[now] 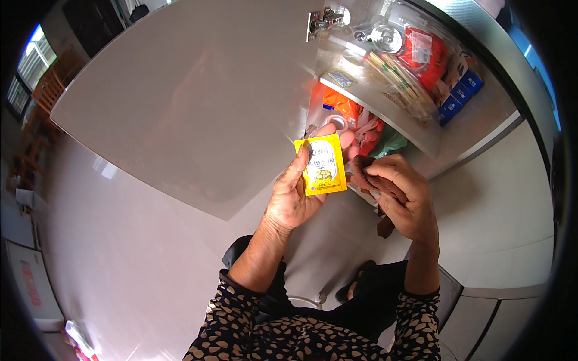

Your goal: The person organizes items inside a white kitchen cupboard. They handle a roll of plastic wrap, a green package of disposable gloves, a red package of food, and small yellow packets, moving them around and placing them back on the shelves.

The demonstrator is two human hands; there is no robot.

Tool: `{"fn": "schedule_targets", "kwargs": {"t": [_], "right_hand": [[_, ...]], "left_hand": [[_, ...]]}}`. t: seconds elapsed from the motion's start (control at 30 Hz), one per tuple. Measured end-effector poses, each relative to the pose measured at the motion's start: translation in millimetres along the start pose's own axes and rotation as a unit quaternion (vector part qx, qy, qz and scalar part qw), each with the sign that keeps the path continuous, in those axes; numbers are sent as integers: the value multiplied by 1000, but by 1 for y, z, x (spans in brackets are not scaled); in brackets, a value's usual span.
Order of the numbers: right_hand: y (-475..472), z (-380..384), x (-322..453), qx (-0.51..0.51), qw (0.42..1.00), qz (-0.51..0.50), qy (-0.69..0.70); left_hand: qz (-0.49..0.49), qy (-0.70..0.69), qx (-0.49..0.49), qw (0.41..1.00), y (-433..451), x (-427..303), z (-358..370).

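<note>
My left hand [293,194] holds a small yellow sachet [321,166] that bears writing and a picture of a steamer of buns, its printed face turned up. The thumb lies over the sachet's left edge and the fingers are behind it. To the right, my right hand [404,194] pinches a folded brown cloth [377,179], whose loose end hangs below. The cloth is close to the sachet's right side. Both hands are in front of the lower compartment of an open cabinet.
A large cabinet door [189,104] stands open on the left. The cabinet shelf [384,115] bears bundled chopsticks [397,81], a red package [424,54], blue boxes [460,97] and a glass lid [387,38]. Below it are an orange bag [341,103], a tape roll [337,122] and a green bag [392,142].
</note>
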State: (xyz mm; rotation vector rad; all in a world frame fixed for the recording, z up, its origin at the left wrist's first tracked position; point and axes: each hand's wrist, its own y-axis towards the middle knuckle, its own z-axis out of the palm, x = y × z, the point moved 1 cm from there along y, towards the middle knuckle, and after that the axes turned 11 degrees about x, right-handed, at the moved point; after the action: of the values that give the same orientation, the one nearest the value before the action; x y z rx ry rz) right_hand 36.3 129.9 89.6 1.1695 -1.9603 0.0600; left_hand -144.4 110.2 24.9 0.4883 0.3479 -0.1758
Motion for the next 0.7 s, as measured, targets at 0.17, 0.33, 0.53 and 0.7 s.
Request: {"fn": "schedule_targets", "kwargs": {"t": [0.17, 0.33, 0.53, 0.7], "right_hand": [[-1, 1, -2, -2, 1000, 10, 5], [1, 0, 1, -13, 1000, -4, -5], [-2, 3, -2, -32, 999, 2, 24], [0, 0, 9, -99, 995, -10, -22]], "left_hand": [[2, 10, -4, 1000, -1, 0, -1], [-7, 12, -10, 1000, -2, -3, 1], [-10, 20, 1, 1000, -2, -2, 0], [-23, 33, 10, 999, -1, 0, 0]]}}
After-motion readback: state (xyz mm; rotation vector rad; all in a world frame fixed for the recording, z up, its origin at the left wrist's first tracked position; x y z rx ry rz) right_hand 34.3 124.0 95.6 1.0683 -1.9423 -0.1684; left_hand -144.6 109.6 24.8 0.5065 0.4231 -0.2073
